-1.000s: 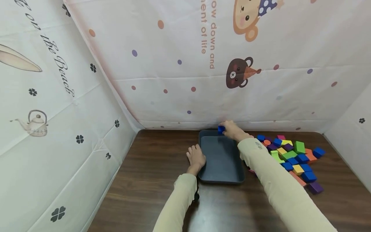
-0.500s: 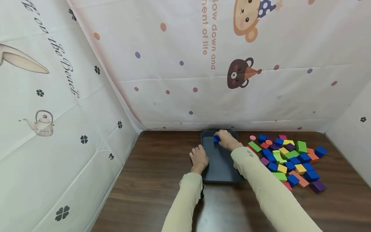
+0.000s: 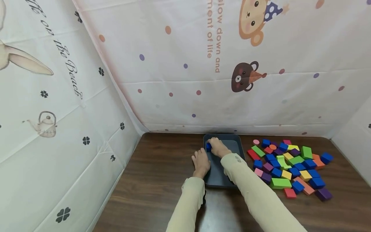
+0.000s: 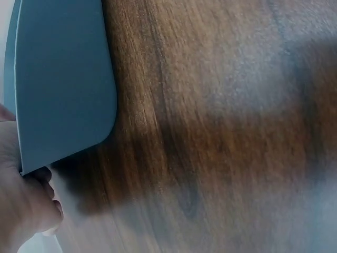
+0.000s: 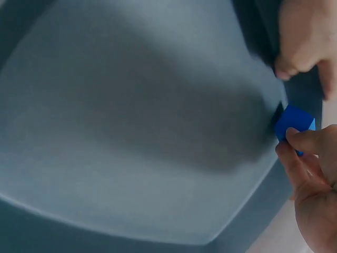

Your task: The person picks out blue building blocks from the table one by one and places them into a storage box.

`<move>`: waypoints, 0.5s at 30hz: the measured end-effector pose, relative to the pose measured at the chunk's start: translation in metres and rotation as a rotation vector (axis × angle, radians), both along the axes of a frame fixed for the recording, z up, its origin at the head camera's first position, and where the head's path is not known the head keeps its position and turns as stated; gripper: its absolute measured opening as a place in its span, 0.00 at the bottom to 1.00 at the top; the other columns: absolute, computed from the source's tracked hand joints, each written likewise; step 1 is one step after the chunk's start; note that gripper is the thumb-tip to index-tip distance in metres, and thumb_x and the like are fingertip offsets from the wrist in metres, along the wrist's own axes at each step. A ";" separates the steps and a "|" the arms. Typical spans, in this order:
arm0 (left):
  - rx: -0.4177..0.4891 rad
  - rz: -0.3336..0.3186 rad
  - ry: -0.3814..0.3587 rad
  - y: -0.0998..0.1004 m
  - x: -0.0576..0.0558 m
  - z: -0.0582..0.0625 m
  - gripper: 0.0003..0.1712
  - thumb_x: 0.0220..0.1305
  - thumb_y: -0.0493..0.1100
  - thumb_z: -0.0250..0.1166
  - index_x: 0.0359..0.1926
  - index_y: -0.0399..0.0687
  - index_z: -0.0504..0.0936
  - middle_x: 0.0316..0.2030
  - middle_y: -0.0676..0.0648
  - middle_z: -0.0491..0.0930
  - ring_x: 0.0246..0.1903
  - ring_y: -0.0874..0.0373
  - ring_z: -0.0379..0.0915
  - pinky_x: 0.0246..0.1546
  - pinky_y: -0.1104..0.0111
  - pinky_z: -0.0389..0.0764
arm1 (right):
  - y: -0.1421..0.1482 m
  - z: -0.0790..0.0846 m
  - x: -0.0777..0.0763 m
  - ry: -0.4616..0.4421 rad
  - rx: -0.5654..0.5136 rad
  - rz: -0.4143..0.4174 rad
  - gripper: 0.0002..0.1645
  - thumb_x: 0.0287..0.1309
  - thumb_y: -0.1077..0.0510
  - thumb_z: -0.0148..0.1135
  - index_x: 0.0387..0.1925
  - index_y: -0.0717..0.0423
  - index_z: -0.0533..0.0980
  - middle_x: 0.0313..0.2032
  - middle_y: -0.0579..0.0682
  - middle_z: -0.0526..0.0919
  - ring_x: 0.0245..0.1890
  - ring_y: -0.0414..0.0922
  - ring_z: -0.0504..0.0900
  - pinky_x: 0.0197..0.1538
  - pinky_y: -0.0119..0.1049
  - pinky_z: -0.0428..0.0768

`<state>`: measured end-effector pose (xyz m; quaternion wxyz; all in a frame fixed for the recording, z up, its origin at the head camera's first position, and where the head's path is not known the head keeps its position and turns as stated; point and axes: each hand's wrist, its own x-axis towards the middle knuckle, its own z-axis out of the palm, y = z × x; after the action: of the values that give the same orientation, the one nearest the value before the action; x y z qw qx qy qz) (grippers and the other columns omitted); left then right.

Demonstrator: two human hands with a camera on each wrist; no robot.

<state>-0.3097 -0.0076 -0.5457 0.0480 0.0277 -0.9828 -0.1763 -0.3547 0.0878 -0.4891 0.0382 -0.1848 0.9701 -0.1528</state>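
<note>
While left fingers grip the tray, right fingers pinch a blue cube.

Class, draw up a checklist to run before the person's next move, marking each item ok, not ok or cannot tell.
1. Blue block pinched by the right hand: ok.
2. Block within the tray's outline: ok, near the far left corner.
3. Block resting on the tray floor: cannot tell.
4. Left hand holding the tray's left side: ok.
5. Right hand free for the loose blocks: not ok, it's occupied.
</note>
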 end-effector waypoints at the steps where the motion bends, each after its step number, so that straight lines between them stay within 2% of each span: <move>1: -0.003 -0.005 -0.002 0.000 0.000 0.001 0.29 0.56 0.45 0.69 0.55 0.43 0.67 0.49 0.43 0.75 0.49 0.48 0.65 0.49 0.54 0.63 | -0.001 -0.002 0.001 -0.005 0.004 0.001 0.23 0.57 0.71 0.58 0.56 0.64 0.73 0.51 0.63 0.76 0.52 0.58 0.78 0.52 0.49 0.77; 8: -0.013 -0.002 0.006 -0.001 0.000 0.001 0.31 0.54 0.45 0.70 0.56 0.44 0.67 0.48 0.44 0.75 0.49 0.48 0.66 0.48 0.55 0.64 | -0.007 -0.006 0.001 0.033 -0.016 0.012 0.23 0.54 0.73 0.60 0.54 0.66 0.74 0.49 0.63 0.78 0.51 0.58 0.79 0.52 0.48 0.77; 15: -0.022 -0.009 0.004 -0.002 0.000 0.002 0.29 0.56 0.45 0.68 0.56 0.43 0.67 0.48 0.44 0.75 0.49 0.49 0.66 0.47 0.56 0.64 | -0.001 -0.002 -0.002 0.015 -0.017 0.002 0.26 0.56 0.70 0.60 0.58 0.66 0.70 0.52 0.65 0.75 0.52 0.58 0.78 0.52 0.49 0.77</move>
<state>-0.3101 -0.0098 -0.5433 0.0495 0.0224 -0.9846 -0.1660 -0.3568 0.0867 -0.4916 0.0296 -0.1872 0.9688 -0.1597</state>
